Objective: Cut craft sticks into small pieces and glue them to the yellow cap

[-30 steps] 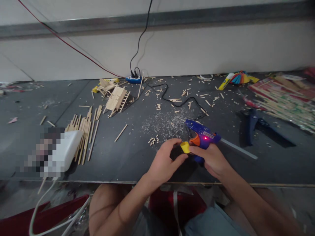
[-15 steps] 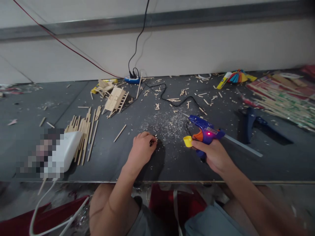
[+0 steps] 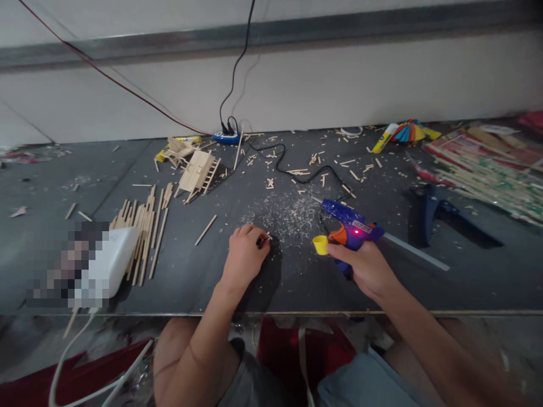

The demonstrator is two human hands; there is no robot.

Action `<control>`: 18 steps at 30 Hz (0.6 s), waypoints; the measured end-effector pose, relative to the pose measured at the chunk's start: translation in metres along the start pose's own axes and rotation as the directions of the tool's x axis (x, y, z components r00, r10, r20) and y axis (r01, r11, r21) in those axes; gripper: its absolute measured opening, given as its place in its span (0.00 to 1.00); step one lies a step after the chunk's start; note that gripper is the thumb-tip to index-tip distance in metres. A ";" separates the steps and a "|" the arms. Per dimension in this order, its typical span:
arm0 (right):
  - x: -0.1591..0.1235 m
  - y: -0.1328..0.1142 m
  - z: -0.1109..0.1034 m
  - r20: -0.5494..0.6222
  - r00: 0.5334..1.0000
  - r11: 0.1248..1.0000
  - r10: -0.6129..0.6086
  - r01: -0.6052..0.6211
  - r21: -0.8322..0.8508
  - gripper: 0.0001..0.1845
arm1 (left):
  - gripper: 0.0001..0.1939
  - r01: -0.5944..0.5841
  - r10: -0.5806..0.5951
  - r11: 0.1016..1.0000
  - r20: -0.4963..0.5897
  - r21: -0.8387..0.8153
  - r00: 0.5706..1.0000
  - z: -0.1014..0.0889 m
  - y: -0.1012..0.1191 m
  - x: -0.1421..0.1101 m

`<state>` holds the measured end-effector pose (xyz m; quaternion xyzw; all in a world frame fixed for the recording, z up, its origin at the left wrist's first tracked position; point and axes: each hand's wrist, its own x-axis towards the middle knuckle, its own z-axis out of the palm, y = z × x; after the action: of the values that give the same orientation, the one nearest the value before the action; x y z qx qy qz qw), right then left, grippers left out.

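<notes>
My right hand (image 3: pixel 365 268) has fingers clamped on glue gun (image 3: pixel 350 230), thumb against yellow cap (image 3: pixel 320 245); left hand (image 3: pixel 246 254) at wood bits (image 3: pixel 268 235), grip unclear.

Illumination is dim and diffuse; the main source is out of view. The glue gun (image 3: pixel 350 221) carries a glowing red indicator lamp (image 3: pixel 357 232). Between glue gun and left hand (image 3: pixel 246 253): soft shadow. Far left of glue gun: pixelated patch (image 3: pixel 70 263). Far right: sticks (image 3: pixel 483 181) smeared.

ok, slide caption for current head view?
Right hand holds blue-and-orange plastic glue gun and short yellow cylinder; left hand at tiny pale wooden bits on dark tabletop.
</notes>
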<state>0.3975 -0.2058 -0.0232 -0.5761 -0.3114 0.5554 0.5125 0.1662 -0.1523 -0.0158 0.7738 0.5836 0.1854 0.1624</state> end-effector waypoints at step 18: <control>-0.011 -0.002 0.013 0.119 0.993 0.999 0.007 -0.013 0.049 0.17 | 0.14 -0.084 0.097 0.755 -0.015 -0.650 0.995 0.026 0.054 -0.032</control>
<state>0.3836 -0.2126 -0.0160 -0.5308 -0.3247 0.5987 0.5044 0.2162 -0.1984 -0.0169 0.6985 0.4434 0.3760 0.4172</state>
